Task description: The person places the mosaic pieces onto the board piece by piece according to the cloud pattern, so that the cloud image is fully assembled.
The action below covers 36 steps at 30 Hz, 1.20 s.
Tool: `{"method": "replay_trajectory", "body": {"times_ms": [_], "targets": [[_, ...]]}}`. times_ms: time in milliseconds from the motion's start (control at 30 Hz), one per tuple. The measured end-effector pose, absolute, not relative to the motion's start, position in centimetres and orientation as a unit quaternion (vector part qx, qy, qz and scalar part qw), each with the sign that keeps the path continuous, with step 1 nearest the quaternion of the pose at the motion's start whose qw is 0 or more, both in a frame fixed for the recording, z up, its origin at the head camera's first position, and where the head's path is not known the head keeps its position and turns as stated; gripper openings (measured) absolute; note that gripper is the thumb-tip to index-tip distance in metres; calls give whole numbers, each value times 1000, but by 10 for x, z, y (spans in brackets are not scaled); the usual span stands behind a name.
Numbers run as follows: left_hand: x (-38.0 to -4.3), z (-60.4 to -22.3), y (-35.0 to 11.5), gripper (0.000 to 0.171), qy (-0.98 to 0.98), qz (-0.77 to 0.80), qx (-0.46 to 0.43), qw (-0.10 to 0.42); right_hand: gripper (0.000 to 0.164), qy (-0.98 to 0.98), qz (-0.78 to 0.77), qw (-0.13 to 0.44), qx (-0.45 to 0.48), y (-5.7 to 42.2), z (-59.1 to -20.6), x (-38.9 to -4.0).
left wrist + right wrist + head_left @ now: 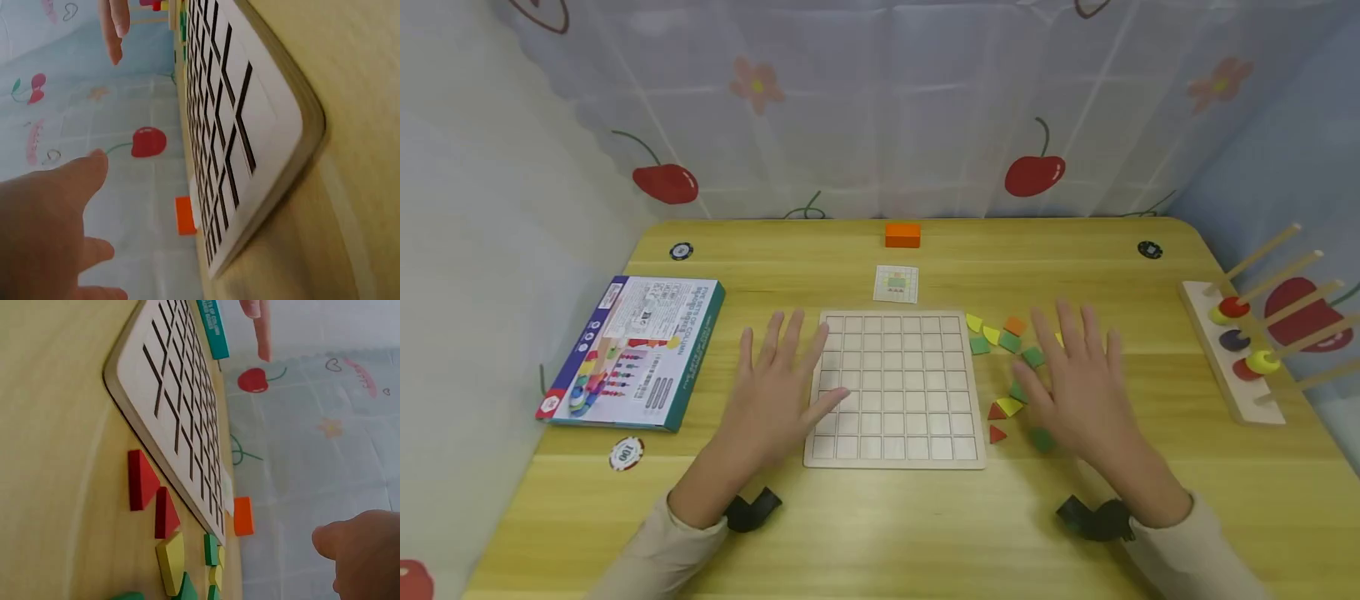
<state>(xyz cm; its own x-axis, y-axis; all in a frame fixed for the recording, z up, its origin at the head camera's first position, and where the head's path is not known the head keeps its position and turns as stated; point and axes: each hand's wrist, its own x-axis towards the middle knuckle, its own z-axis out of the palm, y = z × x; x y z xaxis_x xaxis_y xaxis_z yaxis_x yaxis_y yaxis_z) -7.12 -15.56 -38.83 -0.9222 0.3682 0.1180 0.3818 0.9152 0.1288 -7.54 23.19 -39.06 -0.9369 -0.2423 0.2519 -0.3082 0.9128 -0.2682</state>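
A wooden grid board (892, 387) lies flat in the middle of the table. My left hand (772, 392) hovers by its left side with fingers spread, the thumb over the board's edge; in the left wrist view the hand (50, 219) is raised off the table. My right hand (1078, 387) is spread above the loose pieces right of the board and holds nothing. Around it lie green squares (980, 345), yellow pieces (974, 322), an orange square (1016, 325) and red triangles (997, 434). Some pieces are partly hidden under the right hand.
Behind the board lie a small pattern card (896, 284) and an orange block (902, 235). A boxed game (636, 354) is at the left, near a poker chip (627, 453). At the right stands a wooden peg rack (1228, 354) with coloured beads and slanting rods.
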Motion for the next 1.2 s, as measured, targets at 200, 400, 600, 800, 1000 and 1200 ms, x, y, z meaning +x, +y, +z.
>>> {"method": "replay_trajectory", "body": {"times_ms": [200, 400, 600, 800, 1000, 1200], "targets": [[-101, -401, -176, 66, -956, -172, -226, 66, 53, -953, 193, 151, 180, 240, -400, -114], [-114, -426, -194, 52, -932, -292, -214, 12, 28, -955, 243, 87, 145, 253, -420, -139], [-117, -437, -201, 54, -920, -328, -211, -22, 25, -962, 239, 59, 122, 262, -424, -149], [-119, -440, -203, 55, -925, -310, -219, -10, 28, -964, 231, 58, 118, 263, -421, -152], [-121, -441, -203, 55, -927, -304, -218, -12, 33, -967, 225, 48, 113, 265, -419, -152], [-119, -439, -203, 54, -927, -307, -213, -17, 33, -968, 217, 43, 118, 263, -419, -151]]}}
